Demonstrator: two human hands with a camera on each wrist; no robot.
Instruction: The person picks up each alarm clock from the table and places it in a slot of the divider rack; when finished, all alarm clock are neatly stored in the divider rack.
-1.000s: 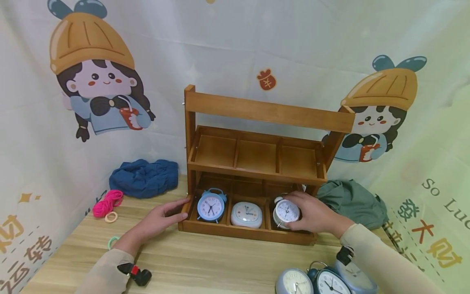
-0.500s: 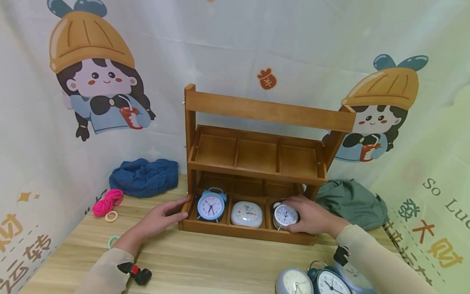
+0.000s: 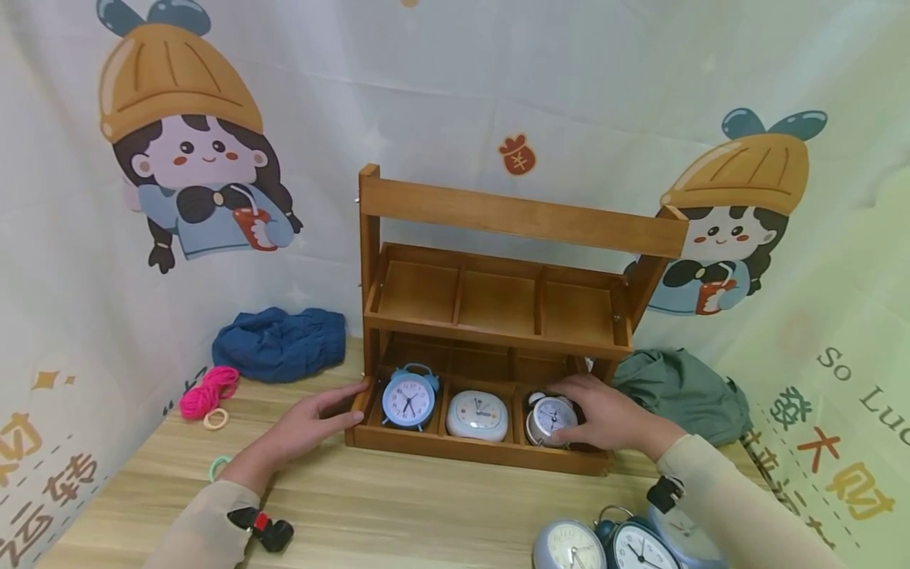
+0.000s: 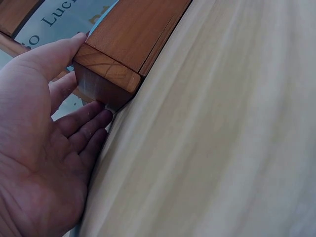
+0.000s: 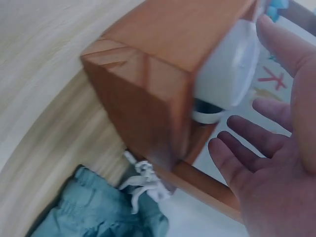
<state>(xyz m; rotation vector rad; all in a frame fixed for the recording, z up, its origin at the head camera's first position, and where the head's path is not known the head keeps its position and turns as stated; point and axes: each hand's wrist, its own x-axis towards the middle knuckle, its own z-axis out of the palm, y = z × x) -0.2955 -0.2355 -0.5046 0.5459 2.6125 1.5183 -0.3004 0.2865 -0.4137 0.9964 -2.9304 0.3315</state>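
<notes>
A brown wooden two-tier shelf point(image 3: 483, 456) stands on the table. Its lower tier holds a blue twin-bell alarm clock point(image 3: 408, 401), a white rounded clock point(image 3: 476, 414) in the middle and a white twin-bell alarm clock point(image 3: 549, 419) at right. My right hand point(image 3: 607, 415) is at this last clock, thumb near its face; in the right wrist view the fingers point(image 5: 259, 140) are spread and apart from the clock's body. My left hand point(image 3: 309, 427) touches the shelf's left end with thumb and fingers extended around the corner point(image 4: 106, 69).
More clocks, including a pale round one point(image 3: 570, 547) and a dark teal one point(image 3: 643, 545), stand at the front right. Blue cloth point(image 3: 279, 345), pink cord point(image 3: 208, 393) and a wooden ring point(image 3: 216, 420) lie left. Green cloth point(image 3: 682, 395) lies right of the shelf.
The white twin-bell clock has shifted slightly left and down into the right compartment, and my right hand's grip has loosened. My left hand has stayed at the shelf's end.
</notes>
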